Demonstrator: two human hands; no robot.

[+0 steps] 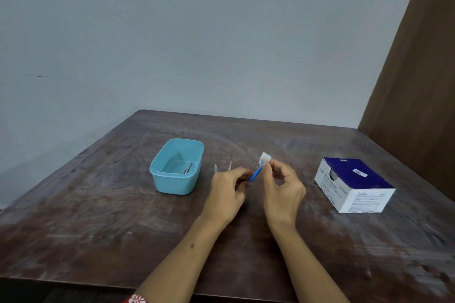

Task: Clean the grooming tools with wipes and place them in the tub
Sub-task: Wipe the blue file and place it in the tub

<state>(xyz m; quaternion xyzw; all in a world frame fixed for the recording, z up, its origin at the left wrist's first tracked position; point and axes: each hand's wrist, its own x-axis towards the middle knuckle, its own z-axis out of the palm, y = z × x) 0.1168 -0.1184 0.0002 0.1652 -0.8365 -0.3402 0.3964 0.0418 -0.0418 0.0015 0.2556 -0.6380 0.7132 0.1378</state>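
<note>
Head view: hands (pixel 256 187) pinching tool (pixel 256 174), wipe (pixel 265 157).

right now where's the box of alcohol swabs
In the head view the box of alcohol swabs sits on the table at the right, to the right of the right hand and on the opposite side from the blue tub.

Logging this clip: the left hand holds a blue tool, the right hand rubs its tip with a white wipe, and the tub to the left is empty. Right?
Not quite. The head view shows the tub already holds a metal tool. The rest stands: the left hand holds the blue tool and the right hand rubs its tip with a white wipe.
</note>
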